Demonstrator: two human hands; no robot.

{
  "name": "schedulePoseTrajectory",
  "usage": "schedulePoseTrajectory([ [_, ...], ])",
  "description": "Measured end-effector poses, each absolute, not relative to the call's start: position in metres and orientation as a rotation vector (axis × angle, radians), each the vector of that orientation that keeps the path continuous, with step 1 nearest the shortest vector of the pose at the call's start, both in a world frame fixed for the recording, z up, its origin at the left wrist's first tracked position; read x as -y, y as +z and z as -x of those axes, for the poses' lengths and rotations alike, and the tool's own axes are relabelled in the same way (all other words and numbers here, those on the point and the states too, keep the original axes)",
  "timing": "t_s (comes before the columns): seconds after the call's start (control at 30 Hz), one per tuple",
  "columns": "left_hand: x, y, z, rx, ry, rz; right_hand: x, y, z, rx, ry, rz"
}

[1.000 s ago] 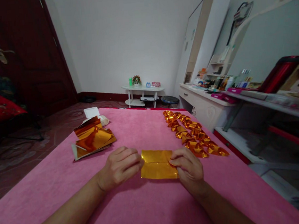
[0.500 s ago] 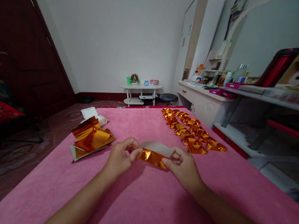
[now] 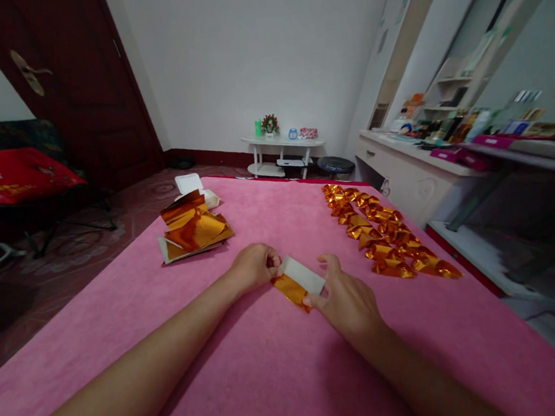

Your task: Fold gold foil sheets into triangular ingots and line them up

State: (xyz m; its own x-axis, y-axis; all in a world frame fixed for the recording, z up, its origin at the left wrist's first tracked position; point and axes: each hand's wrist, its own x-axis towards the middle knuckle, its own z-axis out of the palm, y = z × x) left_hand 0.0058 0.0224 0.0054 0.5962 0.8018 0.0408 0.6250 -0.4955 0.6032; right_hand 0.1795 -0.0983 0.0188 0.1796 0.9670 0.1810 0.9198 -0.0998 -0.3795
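Observation:
A gold foil sheet (image 3: 291,291) with a pale back, partly folded over, lies between my hands above the pink cloth (image 3: 224,374). My left hand (image 3: 255,266) pinches its left end. At the right end my right hand (image 3: 348,292) holds the lower corner with the thumb, its index finger raised over the pale part. Loose gold sheets (image 3: 196,231) are piled on the cloth to the left. Folded gold foil pieces (image 3: 385,250) lie in rows on the right.
Behind the pile sits an open white container (image 3: 188,183). Beyond the far edge are a small white table (image 3: 284,142) and a round dark stool (image 3: 336,164). A cluttered dresser (image 3: 399,158) stands at the right, a red bag (image 3: 24,173) on a chair at the left.
The view has turned left and tilted down slightly. The foil sheet now lies flatter, its pale part more plainly visible. My right index finger has lifted away from it.

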Motion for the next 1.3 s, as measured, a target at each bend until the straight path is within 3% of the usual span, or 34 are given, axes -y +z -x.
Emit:
schedulePoseTrajectory([
  [0.17,-0.020,0.005,-0.002,-1.260,0.557,-2.339,0.093,0.024,-0.187,2.200,-0.042,1.530],
  [0.33,-0.010,0.007,0.001,-1.445,0.504,-2.393,0.088,0.008,-0.197,2.394,0.252,1.104],
  [0.5,-0.017,0.017,-0.008,-1.288,0.474,-2.432,0.096,0.018,-0.202,2.343,0.480,1.117],
  [0.73,0.015,0.028,-0.019,-0.866,0.413,-3.005,0.108,0.024,-0.191,2.282,0.521,1.187],
  [0.93,0.063,0.011,0.001,-0.818,0.546,-2.912,0.109,0.015,-0.196,2.150,0.588,1.143],
  [1.3,0.047,0.015,0.010,-0.579,0.570,-2.792,0.094,0.016,-0.211,2.244,0.421,1.156],
])
